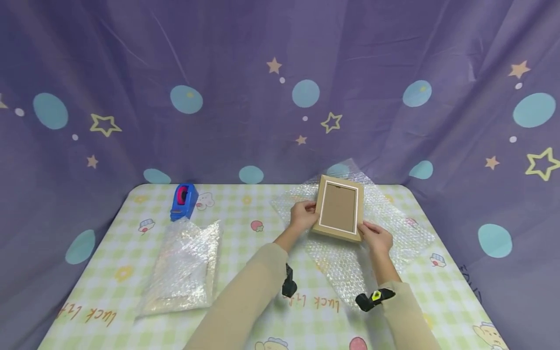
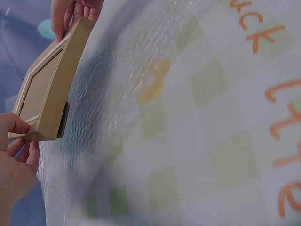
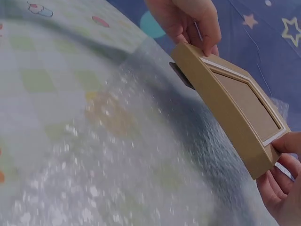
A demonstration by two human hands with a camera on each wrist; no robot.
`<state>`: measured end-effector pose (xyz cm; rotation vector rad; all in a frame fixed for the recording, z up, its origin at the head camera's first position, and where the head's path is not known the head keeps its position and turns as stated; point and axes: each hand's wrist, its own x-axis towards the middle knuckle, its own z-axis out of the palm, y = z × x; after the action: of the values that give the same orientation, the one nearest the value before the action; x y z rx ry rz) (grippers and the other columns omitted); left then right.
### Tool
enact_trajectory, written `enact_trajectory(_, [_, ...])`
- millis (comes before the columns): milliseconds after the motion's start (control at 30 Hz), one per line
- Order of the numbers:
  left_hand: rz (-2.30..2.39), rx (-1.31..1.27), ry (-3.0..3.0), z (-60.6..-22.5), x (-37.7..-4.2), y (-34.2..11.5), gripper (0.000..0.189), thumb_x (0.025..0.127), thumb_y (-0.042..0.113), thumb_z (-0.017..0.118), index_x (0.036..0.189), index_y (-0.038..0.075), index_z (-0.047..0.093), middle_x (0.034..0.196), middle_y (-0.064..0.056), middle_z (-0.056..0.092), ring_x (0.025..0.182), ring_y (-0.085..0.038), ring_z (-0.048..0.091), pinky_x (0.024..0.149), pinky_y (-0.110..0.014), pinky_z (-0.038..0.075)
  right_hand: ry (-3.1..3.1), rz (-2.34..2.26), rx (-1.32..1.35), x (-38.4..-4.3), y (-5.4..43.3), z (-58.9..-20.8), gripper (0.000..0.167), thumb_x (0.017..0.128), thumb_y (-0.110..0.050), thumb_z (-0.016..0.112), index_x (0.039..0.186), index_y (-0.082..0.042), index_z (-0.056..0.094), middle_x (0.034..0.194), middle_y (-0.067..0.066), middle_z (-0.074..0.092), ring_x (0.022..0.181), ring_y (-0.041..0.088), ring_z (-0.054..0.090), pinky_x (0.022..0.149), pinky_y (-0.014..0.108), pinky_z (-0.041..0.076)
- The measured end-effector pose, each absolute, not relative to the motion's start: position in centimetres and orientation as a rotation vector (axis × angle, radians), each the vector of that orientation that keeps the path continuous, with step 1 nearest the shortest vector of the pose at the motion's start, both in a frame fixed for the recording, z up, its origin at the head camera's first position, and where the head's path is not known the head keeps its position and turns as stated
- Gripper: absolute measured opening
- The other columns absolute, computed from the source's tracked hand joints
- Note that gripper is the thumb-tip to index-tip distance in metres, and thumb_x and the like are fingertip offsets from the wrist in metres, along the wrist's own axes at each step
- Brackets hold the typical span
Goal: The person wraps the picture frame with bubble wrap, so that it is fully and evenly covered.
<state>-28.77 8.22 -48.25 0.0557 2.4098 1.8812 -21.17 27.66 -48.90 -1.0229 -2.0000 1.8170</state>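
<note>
A light wooden picture frame [image 1: 339,208] with a white inner border and a brown panel is raised, tilted, over a sheet of bubble wrap [image 1: 402,233]. My left hand [image 1: 304,216] grips its left edge, thumb on the front and fingers behind. At the lower right corner my right hand [image 1: 377,237] pinches the frame the same way. In the left wrist view the frame [image 2: 66,75] shows its thick side, with a dark piece jutting from the back. The right wrist view also shows both hands holding the frame [image 3: 225,108] above the wrap.
On the left of the table [image 1: 245,253] lies a flat item wrapped in bubble wrap [image 1: 185,267]. Behind it stands a blue tape dispenser [image 1: 183,201] with a pink hub. A purple curtain [image 1: 245,136] hangs along the table's back edge, and the wrap's far corner lies against it.
</note>
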Motion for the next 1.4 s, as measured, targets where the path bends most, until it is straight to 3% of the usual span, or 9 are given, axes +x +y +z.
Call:
enact_trajectory(167, [1.848,0.139,2.356,-49.0,-28.3,10.0,0.042,0.072,-0.010,0.063,0.114,-0.006,0.066,0.102,-0.021,0.072,0.096,-0.028,0.071,0.081,-0.021,0.059,-2.069,1.749,-1.085,-20.1,29.5,-49.3,0.009,0.078,-0.019,0.077,0.077,-0.024,0.070,0.052,-0.026,0.056,0.056,-0.006,0.058,0.057,0.008,0.051])
enact_trajectory(367, [1.795,0.140,2.278,-50.2,-28.1,11.1,0.047,0.073,-0.012,0.062,0.120,-0.006,0.062,0.107,-0.021,0.070,0.101,-0.030,0.069,0.087,-0.024,0.058,-2.067,1.745,-1.112,-19.7,30.8,-49.8,0.019,0.078,-0.018,0.076,0.068,-0.030,0.064,0.053,-0.026,0.055,0.055,-0.007,0.057,0.056,0.008,0.050])
enact_trajectory(467, [1.766,0.169,2.268,-51.6,-28.6,11.1,0.049,0.072,-0.011,0.062,0.121,-0.004,0.062,0.105,-0.017,0.071,0.098,-0.024,0.069,0.088,-0.026,0.058,-2.055,1.772,-1.113,-19.5,30.9,-50.1,0.013,0.078,-0.015,0.076,0.073,-0.025,0.068,0.053,-0.025,0.057,0.054,-0.007,0.058,0.056,0.008,0.051])
enact_trajectory(600, [1.745,0.268,2.289,-54.2,-29.8,11.0,0.048,0.071,-0.005,0.064,0.118,0.002,0.066,0.095,-0.007,0.074,0.087,-0.013,0.069,0.080,-0.019,0.058,-2.033,1.795,-1.100,-19.5,30.9,-50.5,0.008,0.078,-0.012,0.076,0.083,-0.016,0.070,0.052,-0.025,0.057,0.053,-0.007,0.059,0.056,0.008,0.052])
enact_trajectory(800, [1.746,0.229,2.248,-52.4,-28.7,10.0,0.048,0.072,-0.007,0.061,0.119,-0.004,0.064,0.103,-0.018,0.072,0.095,-0.025,0.070,0.082,-0.024,0.058,-2.108,1.661,-1.114,-19.6,30.6,-50.8,0.011,0.076,-0.017,0.077,0.087,-0.016,0.073,0.051,-0.029,0.054,0.053,-0.010,0.055,0.055,0.005,0.047])
enact_trajectory(1000, [1.703,0.203,2.265,-51.5,-27.7,8.8,0.048,0.075,-0.007,0.063,0.123,-0.004,0.062,0.113,-0.018,0.070,0.104,-0.026,0.068,0.086,-0.021,0.057,-2.240,1.507,-1.085,-19.7,29.8,-50.8,0.034,0.076,-0.021,0.078,0.103,-0.002,0.072,0.060,-0.024,0.062,0.057,-0.011,0.051,0.056,0.003,0.043])
enact_trajectory(1400, [1.725,0.165,2.286,-51.5,-27.7,4.1,0.050,0.073,-0.006,0.061,0.123,-0.005,0.061,0.117,-0.020,0.068,0.107,-0.029,0.067,0.088,-0.023,0.057,-2.397,1.553,-0.945,-20.5,26.4,-50.7,0.033,0.079,-0.023,0.077,0.102,0.000,0.072,0.077,-0.006,0.075,0.061,-0.007,0.054,0.059,0.007,0.045])
